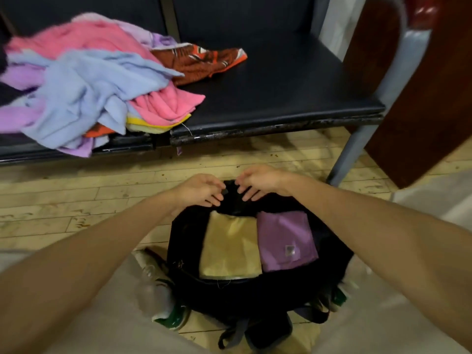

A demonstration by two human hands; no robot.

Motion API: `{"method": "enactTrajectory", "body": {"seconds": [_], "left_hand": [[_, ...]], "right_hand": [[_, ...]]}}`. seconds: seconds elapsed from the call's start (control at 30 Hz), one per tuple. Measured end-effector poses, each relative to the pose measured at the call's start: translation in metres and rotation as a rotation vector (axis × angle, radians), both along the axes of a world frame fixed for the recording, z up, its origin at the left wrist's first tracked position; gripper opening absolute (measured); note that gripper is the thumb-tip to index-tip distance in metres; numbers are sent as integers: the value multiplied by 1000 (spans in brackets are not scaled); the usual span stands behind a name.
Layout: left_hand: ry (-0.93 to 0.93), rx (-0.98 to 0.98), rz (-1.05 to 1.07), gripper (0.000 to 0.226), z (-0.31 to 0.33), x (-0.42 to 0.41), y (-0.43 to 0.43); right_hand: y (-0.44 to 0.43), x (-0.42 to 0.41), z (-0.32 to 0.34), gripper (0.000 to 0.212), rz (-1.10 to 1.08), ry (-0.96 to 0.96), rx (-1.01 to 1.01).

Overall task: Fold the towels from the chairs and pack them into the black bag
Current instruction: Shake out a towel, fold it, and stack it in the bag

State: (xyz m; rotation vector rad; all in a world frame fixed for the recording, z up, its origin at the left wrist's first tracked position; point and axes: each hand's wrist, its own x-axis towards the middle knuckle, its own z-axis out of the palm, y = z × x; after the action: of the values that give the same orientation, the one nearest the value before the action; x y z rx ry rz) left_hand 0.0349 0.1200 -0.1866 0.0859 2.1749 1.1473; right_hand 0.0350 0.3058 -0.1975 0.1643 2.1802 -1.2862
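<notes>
While the black bag (229, 297) stood open on the wooden floor (76, 200) between the person's feet, two folded towels already lay flat inside it, a pale yellow towel (229, 246) on the left and a purple towel (283, 238) touching it on the right. They lay side by side, probably so that the layer stayed level and left room for more on top. Both arms reached over the bag to its far rim, where the left hand (201, 190) and the right hand (260, 180) sat close together with their fingers bent down toward the black fabric. Motion blur made it impossible to tell whether either hand actually pinched the rim or only touched it. Their position suggested the mouth of the bag was being pulled wide or straightened to ease packing. Most of the task seemed to remain: a loose heap of unfolded towels (84, 80), pink, light blue and lilac, sprawled on the left part of the black padded bench (268, 85), with an orange patterned cloth (201, 61) at its right edge, well apart from the bag.
</notes>
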Motion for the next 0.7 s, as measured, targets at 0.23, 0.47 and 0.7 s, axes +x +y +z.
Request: {"method": "enactTrajectory", "body": {"seconds": [0.23,0.47,0.7], "left_hand": [[371,106,61,26,77,-20,-35],[751,14,222,27,101,-49,-90],[1055,-277,357,34,108,-69,-143]], "right_hand": [[-21,-26,97,19,26,226,-1],[-61,-67,141,25,30,410,-53],[-116,-116,135,26,-83,517,-194]]}}
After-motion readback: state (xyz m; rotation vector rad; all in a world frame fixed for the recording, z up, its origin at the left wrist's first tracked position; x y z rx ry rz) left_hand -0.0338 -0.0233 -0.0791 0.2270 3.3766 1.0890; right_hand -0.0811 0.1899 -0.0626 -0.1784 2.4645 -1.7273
